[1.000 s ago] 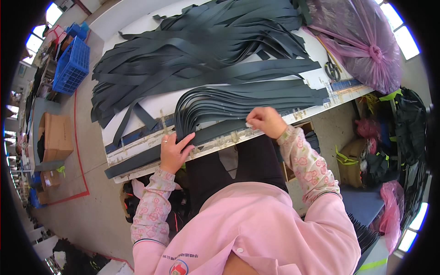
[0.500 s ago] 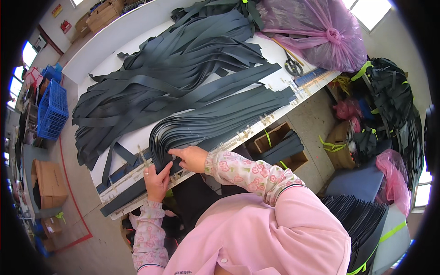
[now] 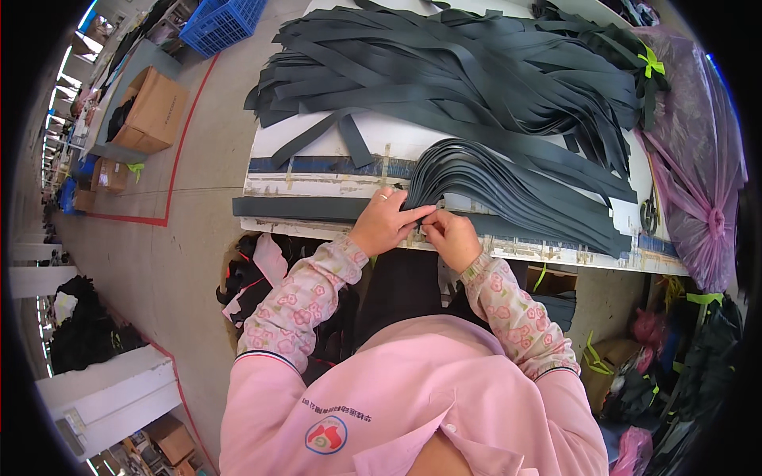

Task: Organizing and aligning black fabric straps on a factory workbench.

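Observation:
A bundle of dark grey-green flat strips (image 3: 492,181) lies on the table, arched up at its left end and fanned toward the right. My left hand (image 3: 384,224) is against the bundle's bent left end, its thumb and forefinger closing on the strip ends, a ring on one finger. Close beside it, my right hand (image 3: 452,240) has its fingertips pinched together at those same ends. My fingers hide how many strips are gripped. Under my hands, a single long strip (image 3: 294,208) runs along the table's front edge.
Behind the bundle spreads a large loose heap of similar strips (image 3: 444,67) on the white table (image 3: 262,151). At the right are scissors (image 3: 649,213) and a tied pink plastic bag (image 3: 698,182). A cardboard box (image 3: 151,111) and blue crate (image 3: 222,24) stand at left.
The view has turned, shifting the table rightward in the picture. My right hand's outstretched forefinger has drawn in to a pinch, and both hands stay at the bundle's bent end.

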The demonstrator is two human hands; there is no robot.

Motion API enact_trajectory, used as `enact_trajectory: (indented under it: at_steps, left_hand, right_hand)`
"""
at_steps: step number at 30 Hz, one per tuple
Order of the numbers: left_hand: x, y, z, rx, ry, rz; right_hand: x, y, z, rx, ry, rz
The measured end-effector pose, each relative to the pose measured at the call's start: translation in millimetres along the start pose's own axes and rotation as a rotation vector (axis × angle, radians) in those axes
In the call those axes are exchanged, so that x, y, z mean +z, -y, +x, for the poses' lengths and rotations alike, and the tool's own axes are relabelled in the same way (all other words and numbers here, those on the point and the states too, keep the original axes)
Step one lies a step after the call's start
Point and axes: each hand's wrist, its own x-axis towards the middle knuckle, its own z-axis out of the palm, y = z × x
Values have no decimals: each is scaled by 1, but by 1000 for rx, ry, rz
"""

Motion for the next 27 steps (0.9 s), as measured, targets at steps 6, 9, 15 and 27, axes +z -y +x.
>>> enact_trajectory:
  at_steps: [6, 9, 15, 27]
  left_hand:
    - [0, 0, 2, 5, -10, -1]
    - [1, 1, 1, 8, -16, -4]
    - [1, -1, 3, 20, 14, 4]
    - [-5, -4, 2, -1, 74, 74]
  right_hand:
    - [8, -5, 3, 27, -47, -53]
    - [9, -3, 3, 14, -54, -115]
    - [-14, -13, 1, 80, 80, -23]
    - [-165, -75, -54, 243, -133, -3]
